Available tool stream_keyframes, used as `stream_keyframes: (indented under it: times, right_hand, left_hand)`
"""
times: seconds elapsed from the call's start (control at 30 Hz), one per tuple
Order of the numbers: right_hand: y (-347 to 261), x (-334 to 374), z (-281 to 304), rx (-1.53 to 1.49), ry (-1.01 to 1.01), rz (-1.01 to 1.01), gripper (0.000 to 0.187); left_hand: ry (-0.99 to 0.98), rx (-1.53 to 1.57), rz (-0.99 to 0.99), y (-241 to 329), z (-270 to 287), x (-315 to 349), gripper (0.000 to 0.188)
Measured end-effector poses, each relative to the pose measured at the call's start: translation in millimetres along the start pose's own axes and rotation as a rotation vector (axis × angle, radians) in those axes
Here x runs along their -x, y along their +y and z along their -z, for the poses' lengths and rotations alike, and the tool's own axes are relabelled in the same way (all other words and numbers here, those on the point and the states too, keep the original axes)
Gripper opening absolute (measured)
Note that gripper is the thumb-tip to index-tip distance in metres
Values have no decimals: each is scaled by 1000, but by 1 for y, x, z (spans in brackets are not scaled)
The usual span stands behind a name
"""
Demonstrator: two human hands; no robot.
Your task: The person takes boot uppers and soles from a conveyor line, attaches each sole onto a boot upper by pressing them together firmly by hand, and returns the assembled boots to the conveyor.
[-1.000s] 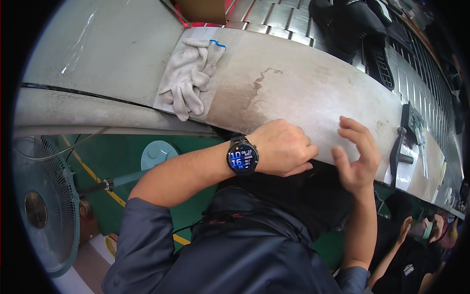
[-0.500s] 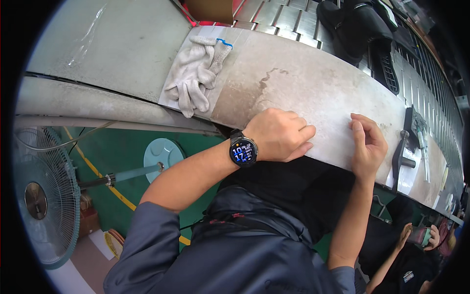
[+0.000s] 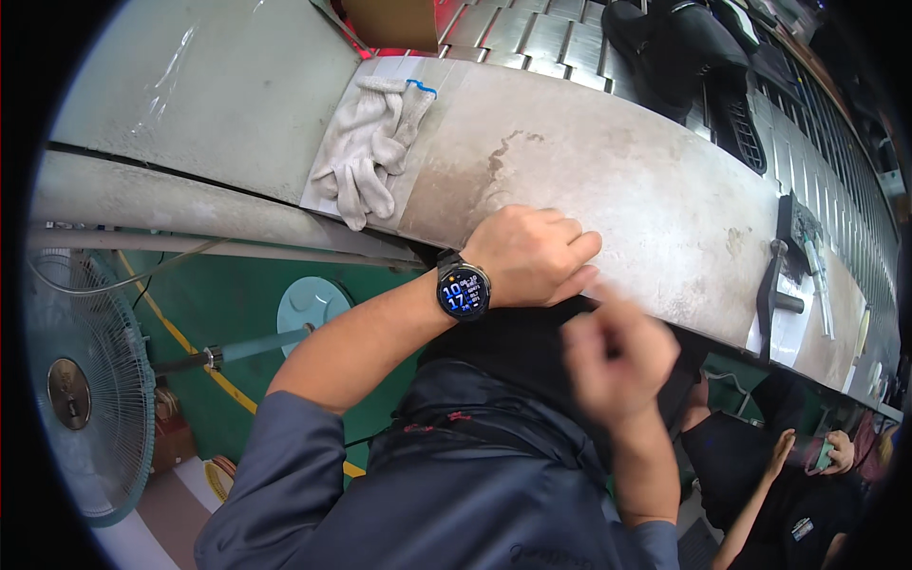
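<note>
Your left hand (image 3: 530, 256), a watch (image 3: 464, 292) on its wrist, curls loosely closed beside the bench (image 3: 655, 190); your right hand (image 3: 622, 361), nearby, is too blurred to tell its grip.

Here's the right hand (image 3: 622, 356), a smear of motion blur, its fingers melting together, and nobody can call whether it touches the left hand (image 3: 532, 255)! That one's palm is tucked away underneath, so its grip can't be read. Down the left side, the fan (image 3: 85, 399) loses its outer edge to the dark rim, while the left forearm (image 3: 366, 347) covers part of the pale-blue round base (image 3: 309, 304). Up top, the edge slices the cardboard box (image 3: 389, 24). Lower right, a co-worker (image 3: 774, 503) is cut off, the object between their hands too small to identify.
</note>
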State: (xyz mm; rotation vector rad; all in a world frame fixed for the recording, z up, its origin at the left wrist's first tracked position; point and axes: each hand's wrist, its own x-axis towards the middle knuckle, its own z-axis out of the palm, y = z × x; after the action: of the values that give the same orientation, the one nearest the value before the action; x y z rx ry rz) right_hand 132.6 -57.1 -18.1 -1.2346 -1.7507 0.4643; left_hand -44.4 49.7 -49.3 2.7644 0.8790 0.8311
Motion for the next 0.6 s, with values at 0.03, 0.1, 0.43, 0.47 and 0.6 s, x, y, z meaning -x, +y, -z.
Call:
stream_keyframes:
  times: [0.03, 0.1, 0.43, 0.47, 0.6]
  right_hand:
    - [-17, 3, -10, -74, -120, 86, 57]
    - [-38, 7, -27, -75, -247, 99, 71]
    - [-72, 37, -61, -153, -629, 290, 55]
    - [-71, 40, -63, -158, -626, 270, 53]
    - [-69, 44, -64, -183, -635, 233, 48]
  left_hand:
    - [-23, -9, -2, -1, 1, 2, 23]
    - [-12, 5, -1, 0, -1, 1, 23]
    - [79, -3, -12, -1, -7, 3, 22]
    - [95, 13, -20, -1, -7, 3, 22]
    - [86, 0, -14, -1, -6, 3, 22]
